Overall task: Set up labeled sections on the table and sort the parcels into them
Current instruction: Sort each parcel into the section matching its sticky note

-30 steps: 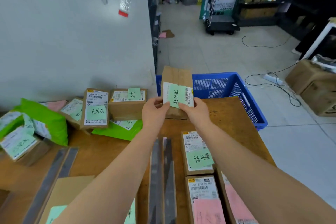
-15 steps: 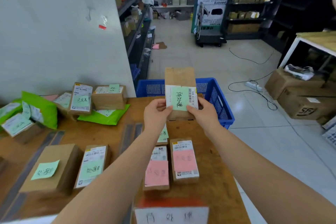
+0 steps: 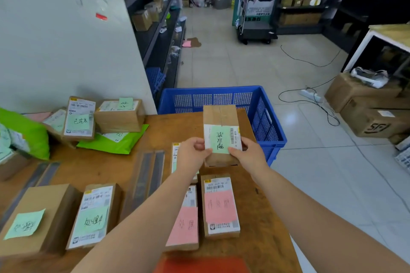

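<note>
Wooden tabletop (image 3: 261, 213) under my arms, pale tiled floor beyond it: that is where I am sorting. My left hand (image 3: 192, 150) and right hand (image 3: 249, 153) both hold one brown box (image 3: 219, 117), fingers curled round its near corners, thumbs pinching the white label and its green note (image 3: 219, 139). I hold the box above the table's far edge, just in front of the blue crate (image 3: 261, 113) that stands past that edge.

I judge the risk to be twofold. My grip is only on the near end, so the far end could dip and the box slide off toward the crate. My thumbs also press on the green note, and dragging them could peel it loose, leaving the box unmarked.

Nearer me than the box lie two boxes with pink notes (image 3: 218, 206), the left one partly hidden by my arm. Left of the box, dark strips (image 3: 147, 175) run along the wood, and beyond them sit two boxes with green notes (image 3: 91, 219). Further left, by the white wall (image 3: 55, 40), more boxes and green bags (image 3: 115, 142) are heaped. Beyond the crate stand shelves (image 3: 306, 0), a cart (image 3: 255, 31), floor cables and cardboard cartons (image 3: 372, 122).
</note>
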{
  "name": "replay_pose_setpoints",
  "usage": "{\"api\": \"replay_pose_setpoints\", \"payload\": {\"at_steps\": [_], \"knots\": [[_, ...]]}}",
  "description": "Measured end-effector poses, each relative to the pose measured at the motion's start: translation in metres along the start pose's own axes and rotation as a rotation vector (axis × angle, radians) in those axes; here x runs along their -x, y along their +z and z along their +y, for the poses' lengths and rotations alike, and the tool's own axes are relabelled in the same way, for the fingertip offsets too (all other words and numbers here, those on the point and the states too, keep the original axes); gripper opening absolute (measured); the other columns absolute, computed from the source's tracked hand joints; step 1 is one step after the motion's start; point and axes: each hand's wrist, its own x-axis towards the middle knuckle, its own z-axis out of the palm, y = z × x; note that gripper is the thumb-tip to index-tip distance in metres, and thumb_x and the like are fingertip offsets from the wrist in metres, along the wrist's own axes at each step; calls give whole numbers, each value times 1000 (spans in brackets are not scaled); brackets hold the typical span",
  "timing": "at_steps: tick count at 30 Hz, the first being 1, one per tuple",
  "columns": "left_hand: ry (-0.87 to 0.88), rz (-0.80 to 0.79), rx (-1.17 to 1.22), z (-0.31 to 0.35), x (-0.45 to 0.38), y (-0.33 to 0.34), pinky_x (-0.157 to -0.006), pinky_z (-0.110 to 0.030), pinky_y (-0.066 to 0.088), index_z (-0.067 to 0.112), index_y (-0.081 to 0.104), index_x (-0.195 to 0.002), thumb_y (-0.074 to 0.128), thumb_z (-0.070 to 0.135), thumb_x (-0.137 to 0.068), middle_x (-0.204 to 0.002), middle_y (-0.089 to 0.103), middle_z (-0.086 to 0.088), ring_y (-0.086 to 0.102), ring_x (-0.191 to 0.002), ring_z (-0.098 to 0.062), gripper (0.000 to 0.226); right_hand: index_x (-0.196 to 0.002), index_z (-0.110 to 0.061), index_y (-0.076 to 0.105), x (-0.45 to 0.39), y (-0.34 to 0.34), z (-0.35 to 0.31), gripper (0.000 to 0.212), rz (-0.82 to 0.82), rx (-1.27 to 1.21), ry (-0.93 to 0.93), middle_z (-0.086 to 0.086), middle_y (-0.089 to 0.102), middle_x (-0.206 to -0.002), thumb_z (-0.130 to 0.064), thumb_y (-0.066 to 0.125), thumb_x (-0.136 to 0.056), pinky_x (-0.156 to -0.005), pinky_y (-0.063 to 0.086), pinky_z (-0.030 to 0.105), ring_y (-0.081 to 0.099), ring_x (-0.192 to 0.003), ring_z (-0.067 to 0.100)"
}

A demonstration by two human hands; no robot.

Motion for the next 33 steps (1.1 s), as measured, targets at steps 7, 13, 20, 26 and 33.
{"api": "replay_pose_setpoints", "payload": {"at_steps": [7,13,20,26,33], "knots": [[-84,-73,-153,-36,-56,15,-55,-14,39,15,63,-96,68,16,-81,-85,66,-1,54,-70,-8,16,-123,-13,59,-49,32,28,39,-87,82,104,5,65,-120,-14,66,-84,-72,48,22,57,-94,11],[-112,-184,-301,-49,-69,22,-61,-20,47,9,65,-93,64,14,-83,-96,70,-8,65,-88,-20,11,-120,-12,58,-59,46,54,36,-169,222,228,5,64,-121,-16,65,-84,-86,52,35,61,-104,20],[24,-72,-266,-24,-56,-26,-80,-23,45,17,57,-118,59,21,-87,-115,61,1,56,-100,-13,32,-120,-16,55,-42,41,0,38,-26,467,-78,5,58,-119,-26,65,-84,-83,50,31,57,-105,20],[84,111,-592,-14,13,-118,-90,-39,48,17,57,-114,55,25,-84,-119,59,-5,55,-108,-25,31,-137,-22,42,9,73,-90,54,-185,668,-406,-1,45,-141,-37,59,-88,-99,42,35,46,-125,19],[-3,284,-948,-40,115,-235,-87,-37,43,21,52,-122,50,30,-86,-125,55,-2,51,-114,-27,37,-133,-23,46,96,146,-168,49,-354,670,-714,2,51,-133,-40,53,-88,-92,47,40,49,-120,23]]}}
